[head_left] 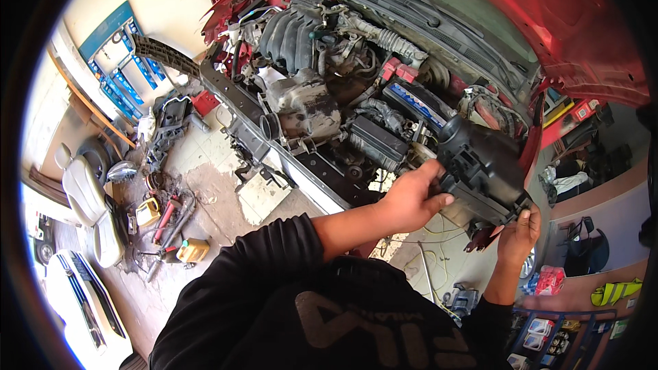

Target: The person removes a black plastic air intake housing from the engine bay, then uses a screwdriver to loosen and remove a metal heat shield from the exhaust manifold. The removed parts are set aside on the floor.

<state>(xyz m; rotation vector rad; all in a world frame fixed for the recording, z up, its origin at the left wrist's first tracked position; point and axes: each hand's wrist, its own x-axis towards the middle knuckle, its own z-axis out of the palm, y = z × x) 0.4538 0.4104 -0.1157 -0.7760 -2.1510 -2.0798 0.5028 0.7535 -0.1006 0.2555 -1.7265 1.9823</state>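
Both my hands hold a black plastic housing [492,168] over the front right corner of a red car's engine bay. It looks like part of an air filter box, with a rounded neck on its far left side. My left hand [415,196] grips its left edge, thumb lying along the near side, some fingertips hidden. At the near right corner, my right hand [519,238] pinches the rim from below. Just beyond the housing lie the battery [415,104] and a black fuse box [378,141]. A dusty air filter box [305,104] sits farther left, beside the ribbed intake manifold [291,35].
The red hood [548,14] is raised above the far right. Left on the floor are a pale car seat [89,195], a yellow jug [192,250], a white bumper [86,308] and loose parts. A shelf rack [558,336] stands at the lower right. Hoses trail below the housing.
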